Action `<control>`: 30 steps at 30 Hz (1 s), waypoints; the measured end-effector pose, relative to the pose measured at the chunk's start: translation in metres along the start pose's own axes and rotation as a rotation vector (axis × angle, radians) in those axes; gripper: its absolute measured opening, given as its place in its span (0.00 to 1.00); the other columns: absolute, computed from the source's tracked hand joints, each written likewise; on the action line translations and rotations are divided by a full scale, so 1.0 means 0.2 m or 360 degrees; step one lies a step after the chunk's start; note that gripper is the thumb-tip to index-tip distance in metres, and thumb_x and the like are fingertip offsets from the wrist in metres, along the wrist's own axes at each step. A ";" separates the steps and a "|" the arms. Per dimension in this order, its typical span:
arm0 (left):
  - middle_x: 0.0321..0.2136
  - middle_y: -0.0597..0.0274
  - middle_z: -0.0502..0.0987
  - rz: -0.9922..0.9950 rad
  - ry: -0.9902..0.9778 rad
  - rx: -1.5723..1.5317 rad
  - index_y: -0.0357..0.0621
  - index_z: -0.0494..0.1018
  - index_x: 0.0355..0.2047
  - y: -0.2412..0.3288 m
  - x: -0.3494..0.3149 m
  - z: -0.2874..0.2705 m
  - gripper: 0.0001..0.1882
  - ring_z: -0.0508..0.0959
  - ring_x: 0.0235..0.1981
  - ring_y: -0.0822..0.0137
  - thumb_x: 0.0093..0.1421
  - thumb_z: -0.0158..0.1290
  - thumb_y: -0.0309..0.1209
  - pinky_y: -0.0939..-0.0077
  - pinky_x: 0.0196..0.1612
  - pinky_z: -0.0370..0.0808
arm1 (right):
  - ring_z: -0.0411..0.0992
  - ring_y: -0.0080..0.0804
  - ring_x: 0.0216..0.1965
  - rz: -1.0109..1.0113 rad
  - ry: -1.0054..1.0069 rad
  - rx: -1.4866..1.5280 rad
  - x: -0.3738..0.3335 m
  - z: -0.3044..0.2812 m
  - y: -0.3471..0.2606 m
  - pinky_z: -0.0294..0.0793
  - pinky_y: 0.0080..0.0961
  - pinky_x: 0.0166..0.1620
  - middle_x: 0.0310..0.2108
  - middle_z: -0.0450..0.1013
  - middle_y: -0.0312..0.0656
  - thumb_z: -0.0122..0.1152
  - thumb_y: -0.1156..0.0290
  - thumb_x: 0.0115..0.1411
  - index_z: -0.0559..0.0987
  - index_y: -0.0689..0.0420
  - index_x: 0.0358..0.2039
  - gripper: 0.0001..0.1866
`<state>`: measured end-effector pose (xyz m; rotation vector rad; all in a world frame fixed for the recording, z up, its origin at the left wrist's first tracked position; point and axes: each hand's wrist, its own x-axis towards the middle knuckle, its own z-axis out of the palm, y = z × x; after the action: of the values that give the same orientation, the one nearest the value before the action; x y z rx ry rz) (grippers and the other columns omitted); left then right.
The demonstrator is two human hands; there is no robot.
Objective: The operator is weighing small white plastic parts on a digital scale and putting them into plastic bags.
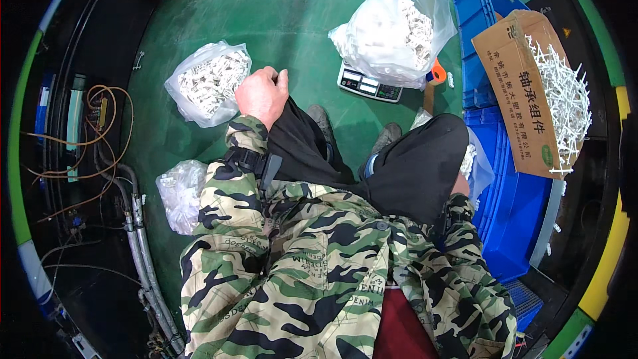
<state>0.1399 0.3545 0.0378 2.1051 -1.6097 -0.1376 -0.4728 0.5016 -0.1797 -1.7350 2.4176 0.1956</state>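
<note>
My left hand (263, 97) is over my left knee, fingers curled under, thumb out at the side. Whatever those fingers may hold is hidden. Close beside it, a clear plastic bag (174, 92) full of small white plastic parts (211, 86) stands open on the floor. Only a sliver of my right hand (460, 186) shows past my right thigh; its fingers are out of sight. Next to it is another clear bag (480, 166) with white parts, largely covered by my leg.
Ahead, a big bag (379, 30) of white parts sits on a digital scale (369, 84), near an orange roll (436, 73). To the right, a cardboard box (515, 93) of white pieces rests on blue crates (508, 213). Hoses (136, 226) and a knotted bag (183, 196) lie left.
</note>
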 end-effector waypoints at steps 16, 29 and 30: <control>0.19 0.53 0.79 0.0060 0.0069 0.0018 0.47 0.81 0.24 -0.01 0.00 0.02 0.17 0.80 0.25 0.49 0.59 0.59 0.46 0.57 0.30 0.76 | 0.78 0.55 0.41 0.0114 -0.0163 0.0107 -0.08 -0.09 -0.04 0.76 0.50 0.43 0.37 0.79 0.53 0.54 0.63 0.60 0.81 0.55 0.43 0.14; 0.20 0.53 0.79 0.0042 0.0051 0.0020 0.45 0.79 0.23 -0.01 -0.01 0.01 0.17 0.80 0.26 0.48 0.58 0.59 0.45 0.56 0.30 0.75 | 0.75 0.50 0.49 -0.0068 -0.0201 0.0910 -0.04 0.14 0.05 0.73 0.41 0.50 0.49 0.77 0.51 0.57 0.60 0.63 0.75 0.58 0.55 0.23; 0.22 0.53 0.79 0.0004 0.0003 0.0029 0.44 0.78 0.22 0.00 -0.01 0.01 0.17 0.80 0.27 0.47 0.58 0.58 0.44 0.55 0.32 0.75 | 0.75 0.50 0.49 -0.0180 -0.0133 0.0953 -0.06 0.12 0.03 0.73 0.41 0.50 0.49 0.77 0.51 0.57 0.60 0.63 0.75 0.58 0.55 0.23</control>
<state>0.1389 0.3566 0.0359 2.1162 -1.6179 -0.1208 -0.4739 0.5201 -0.2006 -1.5300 2.0175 -0.4191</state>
